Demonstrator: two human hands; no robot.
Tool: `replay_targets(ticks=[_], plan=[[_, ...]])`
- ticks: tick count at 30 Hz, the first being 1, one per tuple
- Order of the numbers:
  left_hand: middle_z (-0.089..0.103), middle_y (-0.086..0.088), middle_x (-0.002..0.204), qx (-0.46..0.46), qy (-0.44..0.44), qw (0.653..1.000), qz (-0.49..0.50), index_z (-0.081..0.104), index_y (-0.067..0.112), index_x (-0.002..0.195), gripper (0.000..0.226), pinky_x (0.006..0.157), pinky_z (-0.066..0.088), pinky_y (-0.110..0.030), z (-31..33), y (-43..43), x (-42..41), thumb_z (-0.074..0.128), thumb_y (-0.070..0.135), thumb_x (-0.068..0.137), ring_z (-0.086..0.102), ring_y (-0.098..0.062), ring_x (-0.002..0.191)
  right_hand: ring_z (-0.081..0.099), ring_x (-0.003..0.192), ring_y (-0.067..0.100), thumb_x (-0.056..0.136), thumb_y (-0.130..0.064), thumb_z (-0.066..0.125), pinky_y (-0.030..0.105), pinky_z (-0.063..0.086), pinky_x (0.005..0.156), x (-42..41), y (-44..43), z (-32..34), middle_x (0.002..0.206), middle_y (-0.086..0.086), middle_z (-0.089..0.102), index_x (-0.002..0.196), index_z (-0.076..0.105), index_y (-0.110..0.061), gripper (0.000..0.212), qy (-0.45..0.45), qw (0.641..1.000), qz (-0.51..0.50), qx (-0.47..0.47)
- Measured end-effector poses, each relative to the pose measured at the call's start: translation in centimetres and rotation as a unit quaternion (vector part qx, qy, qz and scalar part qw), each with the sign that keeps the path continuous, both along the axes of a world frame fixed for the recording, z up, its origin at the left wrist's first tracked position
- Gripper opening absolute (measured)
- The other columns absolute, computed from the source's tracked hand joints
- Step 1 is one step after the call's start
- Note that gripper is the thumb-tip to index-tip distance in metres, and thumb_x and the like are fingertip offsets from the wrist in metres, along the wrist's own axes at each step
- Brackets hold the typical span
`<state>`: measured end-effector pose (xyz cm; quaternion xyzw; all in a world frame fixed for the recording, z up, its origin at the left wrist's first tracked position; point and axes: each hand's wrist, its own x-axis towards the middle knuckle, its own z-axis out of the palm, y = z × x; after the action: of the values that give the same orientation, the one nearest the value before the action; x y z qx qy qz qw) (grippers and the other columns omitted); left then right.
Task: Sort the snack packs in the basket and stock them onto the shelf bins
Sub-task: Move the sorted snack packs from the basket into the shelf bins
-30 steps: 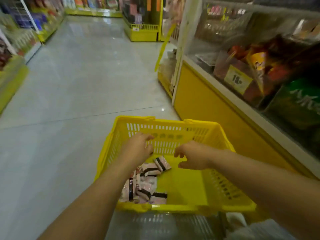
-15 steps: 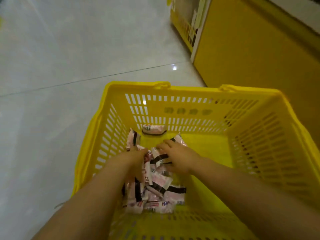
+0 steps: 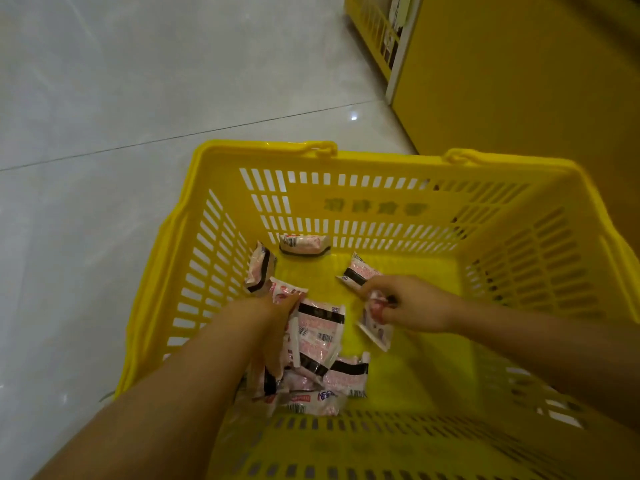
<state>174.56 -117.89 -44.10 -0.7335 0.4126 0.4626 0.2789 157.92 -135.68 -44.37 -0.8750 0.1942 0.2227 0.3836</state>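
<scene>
Snack packs (image 3: 320,332) lie heaped at the basket's (image 3: 381,161) lower left, right under the left hand (image 3: 266,317), its fingers curled around several, while the right hand (image 3: 412,306) at centre pinches a pack (image 3: 375,329) hanging lengthwise down.

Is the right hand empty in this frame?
No, the right hand pinches a pink snack pack between its fingers, low inside the yellow basket.

Left hand (image 3: 273,308) and right hand (image 3: 414,304): bare. Forearms (image 3: 173,393): bare along their whole visible length, to the near edge.
</scene>
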Motion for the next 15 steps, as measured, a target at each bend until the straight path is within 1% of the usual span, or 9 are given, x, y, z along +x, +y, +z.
replay_targets(ticks=[1,3,5,6,8,10,11,13,15], plan=[[0.006,-0.012,0.161,0.001,0.005,1.000,0.016,-0.019,0.038,0.148,0.132,0.106,0.038,-0.045,0.1,0.1,-0.1,0.084,0.046,0.066,0.029,-0.037,0.140,0.059,0.101,0.012,0.087,-0.011,0.063,0.015,0.050,0.071,-0.5,-1.0,0.7,0.117,0.000,0.059,0.121,0.057,-0.023,0.037,0.012,0.999,-0.029,0.024],[0.026,-0.010,0.156,-0.001,0.017,0.999,0.047,-0.005,0.034,0.152,0.125,0.098,0.046,-0.041,0.2,0.1,0.1,0.085,0.043,0.066,0.042,-0.034,0.131,0.062,0.095,0.014,0.085,-0.002,0.064,0.030,0.057,0.077,-1.3,-2.3,1.9,0.105,-0.001,0.059,0.113,0.058,-0.023,0.036,0.017,0.993,-0.095,0.066],[0.032,-0.008,0.152,0.005,0.025,0.997,0.067,0.006,0.028,0.152,0.116,0.093,0.050,-0.036,0.4,-0.2,0.4,0.084,0.043,0.067,0.047,-0.031,0.127,0.064,0.093,0.020,0.082,0.006,0.063,0.042,0.057,0.083,-2.0,-3.1,2.7,0.097,0.000,0.058,0.109,0.056,-0.026,0.042,0.012,0.985,-0.140,0.097],[0.035,-0.007,0.151,0.011,0.029,0.997,0.073,0.011,0.026,0.152,0.113,0.090,0.051,-0.034,0.4,-0.4,0.4,0.083,0.043,0.068,0.049,-0.030,0.124,0.065,0.093,0.022,0.081,0.009,0.063,0.043,0.057,0.082,-2.4,-3.4,3.1,0.099,0.002,0.060,0.109,0.056,-0.028,0.046,0.013,0.981,-0.157,0.115],[0.040,-0.006,0.147,0.019,0.037,0.997,0.071,0.018,0.025,0.150,0.105,0.082,0.054,-0.031,0.4,-0.6,0.2,0.083,0.041,0.070,0.055,-0.028,0.114,0.069,0.085,0.016,0.080,0.014,0.061,0.033,0.058,0.070,-3.1,-3.7,3.4,0.099,0.005,0.064,0.109,0.057,-0.026,0.049,0.016,0.967,-0.193,0.166],[0.045,-0.005,0.141,0.019,0.044,0.996,0.080,0.023,0.027,0.147,0.099,0.071,0.057,-0.028,0.3,-0.5,0.2,0.083,0.040,0.070,0.059,-0.023,0.095,0.068,0.069,0.006,0.079,0.017,0.059,0.020,0.052,0.056,-3.5,-3.6,3.5,0.092,0.005,0.066,0.111,0.058,-0.016,0.046,0.018,0.951,-0.234,0.203],[0.046,-0.005,0.140,0.019,0.051,0.994,0.092,0.023,0.029,0.147,0.098,0.066,0.057,-0.026,0.4,-0.4,0.4,0.082,0.040,0.070,0.061,-0.020,0.088,0.066,0.062,0.004,0.079,0.017,0.061,0.017,0.050,0.051,-3.5,-3.4,3.3,0.088,0.006,0.066,0.110,0.058,-0.011,0.042,0.018,0.942,-0.258,0.216],[0.047,-0.003,0.139,0.004,0.063,0.992,0.111,0.024,0.031,0.145,0.094,0.063,0.056,-0.025,0.9,-0.3,1.0,0.081,0.042,0.071,0.063,-0.019,0.088,0.064,0.059,0.008,0.078,0.010,0.068,0.018,0.048,0.049,-3.4,-3.0,3.0,0.084,0.009,0.065,0.103,0.058,-0.008,0.033,0.016,0.923,-0.301,0.241],[0.053,0.004,0.127,-0.064,0.084,0.986,0.132,0.032,0.032,0.138,0.083,0.067,0.054,-0.024,1.3,-0.4,1.8,0.080,0.043,0.071,0.062,-0.016,0.095,0.065,0.064,0.012,0.078,0.000,0.073,0.021,0.049,0.051,-3.1,-2.8,2.9,0.085,0.012,0.066,0.093,0.057,-0.012,0.025,0.020,0.914,-0.320,0.250]])
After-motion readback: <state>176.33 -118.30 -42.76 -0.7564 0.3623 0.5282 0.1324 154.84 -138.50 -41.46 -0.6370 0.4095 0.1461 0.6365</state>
